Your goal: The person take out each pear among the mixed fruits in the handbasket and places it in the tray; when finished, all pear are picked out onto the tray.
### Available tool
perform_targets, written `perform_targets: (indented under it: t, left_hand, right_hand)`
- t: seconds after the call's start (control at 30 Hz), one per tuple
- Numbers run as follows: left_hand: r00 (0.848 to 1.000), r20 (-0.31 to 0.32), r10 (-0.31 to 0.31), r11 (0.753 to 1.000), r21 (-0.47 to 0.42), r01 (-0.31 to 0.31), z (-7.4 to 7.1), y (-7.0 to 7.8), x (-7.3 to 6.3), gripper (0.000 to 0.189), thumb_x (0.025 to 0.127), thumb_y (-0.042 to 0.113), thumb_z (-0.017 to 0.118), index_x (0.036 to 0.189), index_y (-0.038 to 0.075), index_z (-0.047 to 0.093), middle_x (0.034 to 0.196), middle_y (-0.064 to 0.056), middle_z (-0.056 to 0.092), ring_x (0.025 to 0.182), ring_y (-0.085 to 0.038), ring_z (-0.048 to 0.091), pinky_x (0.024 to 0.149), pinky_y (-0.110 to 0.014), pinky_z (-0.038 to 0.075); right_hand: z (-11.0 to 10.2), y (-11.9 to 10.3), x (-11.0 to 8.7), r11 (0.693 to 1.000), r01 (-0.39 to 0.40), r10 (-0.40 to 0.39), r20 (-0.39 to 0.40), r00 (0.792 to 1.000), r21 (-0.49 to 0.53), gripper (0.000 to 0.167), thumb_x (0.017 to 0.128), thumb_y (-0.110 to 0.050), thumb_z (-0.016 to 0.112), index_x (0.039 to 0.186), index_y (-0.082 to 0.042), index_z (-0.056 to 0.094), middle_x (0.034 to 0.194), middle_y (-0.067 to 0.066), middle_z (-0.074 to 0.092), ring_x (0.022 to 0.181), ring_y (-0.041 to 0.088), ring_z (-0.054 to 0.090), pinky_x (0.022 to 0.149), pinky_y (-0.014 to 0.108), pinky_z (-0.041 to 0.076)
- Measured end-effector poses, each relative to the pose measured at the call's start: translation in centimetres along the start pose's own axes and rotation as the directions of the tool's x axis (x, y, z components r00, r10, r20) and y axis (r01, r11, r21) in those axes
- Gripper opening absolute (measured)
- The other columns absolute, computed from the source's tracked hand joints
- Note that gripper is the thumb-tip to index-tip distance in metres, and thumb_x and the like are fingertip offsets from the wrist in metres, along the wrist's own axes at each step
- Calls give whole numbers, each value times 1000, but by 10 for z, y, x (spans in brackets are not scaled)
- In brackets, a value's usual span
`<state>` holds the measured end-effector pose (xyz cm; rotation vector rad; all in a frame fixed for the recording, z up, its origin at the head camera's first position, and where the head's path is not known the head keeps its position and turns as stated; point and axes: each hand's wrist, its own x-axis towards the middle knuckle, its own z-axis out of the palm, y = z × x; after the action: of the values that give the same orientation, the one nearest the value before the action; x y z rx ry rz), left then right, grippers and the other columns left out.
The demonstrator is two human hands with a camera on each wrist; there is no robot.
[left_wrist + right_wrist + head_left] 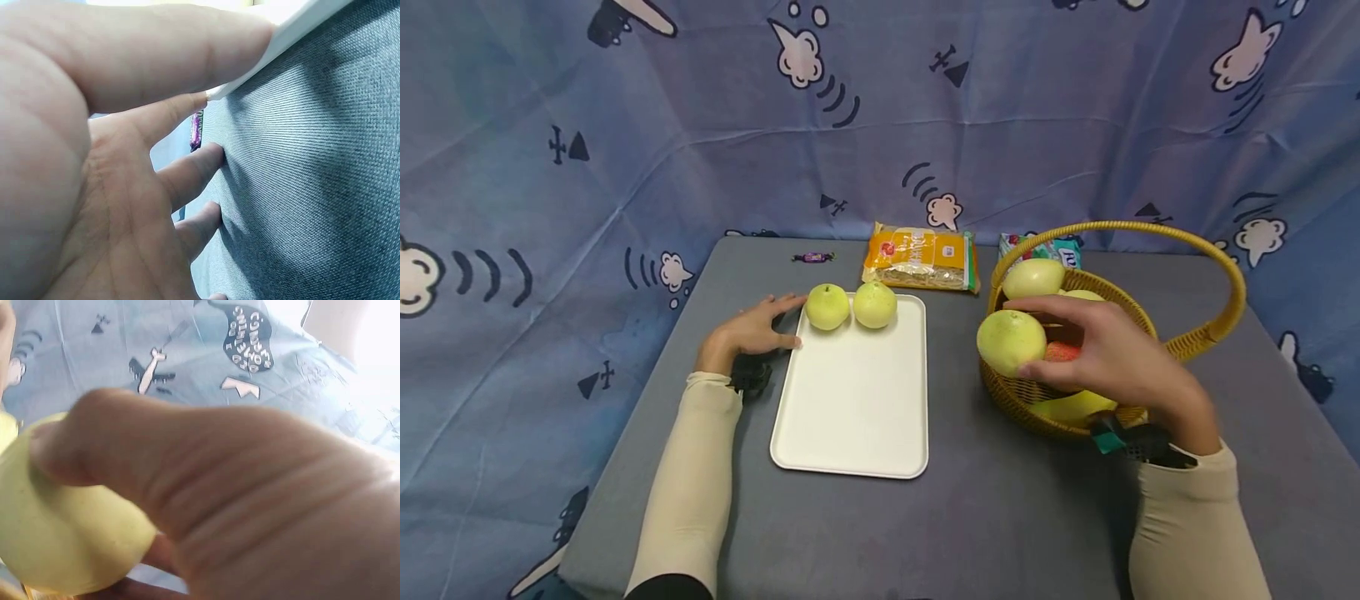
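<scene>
The green pear (1010,342) sits in the right hand (1112,354), whose grip is curled round it: thumb under the near side, fingers arched over the top, as the right wrist view confirms with the pear (62,531) pressed against the thumb. It is held just above the near-left rim of the wicker basket (1195,337), clear of the fruit beneath. Under and behind the grip lie more pale fruits (1033,277), something red (1060,352) and a yellow one (1071,407), all inside the basket, with its arched handle rising behind the hand.

To the left of the grip, well apart across bare grey counter (1000,517), lies the white tray (850,417). Two pears (827,307) (875,305) stand side by side at its far edge, touching or nearly so. The left hand (752,329) rests flat on the counter with fingers relaxed and straight, its fingertips (212,97) against the tray's far-left corner; it holds nothing.

Judging from this, the grip is best kept firm yet gentle so the smooth skin does not slip, and the pear should stay clear of the rim and handle. The left hand steadying the tray looks sensible.

Beyond the tray lie a yellow packet (921,260), a small wrapped sweet (812,257) and a blue-green packet (1048,247) behind the basket.
</scene>
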<state>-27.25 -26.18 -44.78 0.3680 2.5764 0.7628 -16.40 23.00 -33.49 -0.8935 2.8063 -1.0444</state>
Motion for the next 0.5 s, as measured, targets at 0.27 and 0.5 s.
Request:
perform_targets:
  t: [0.27, 0.5]
  left_hand:
    - [1000, 0, -24, 1000, -5, 24, 4, -2, 1, 89, 102, 32, 76, 176, 20, 28, 184, -17, 18, 170, -50, 2, 127, -83, -4]
    - [1000, -9, -15, 1000, -9, 15, 2, -2, 2, 89, 102, 31, 77, 175, 19, 29, 183, -18, 18, 170, -51, 2, 126, -85, -5]
  right_hand:
    - [29, -21, 47, 978, 41, -53, 49, 997, 206, 71, 89, -12, 93, 154, -11, 64, 145, 6, 68, 129, 29, 71, 110, 30, 58]
    - [61, -35, 86, 936, 137, -166, 63, 984, 325, 73, 90, -13, 91, 157, -15, 62, 157, 4, 63, 137, 26, 66, 116, 42, 55]
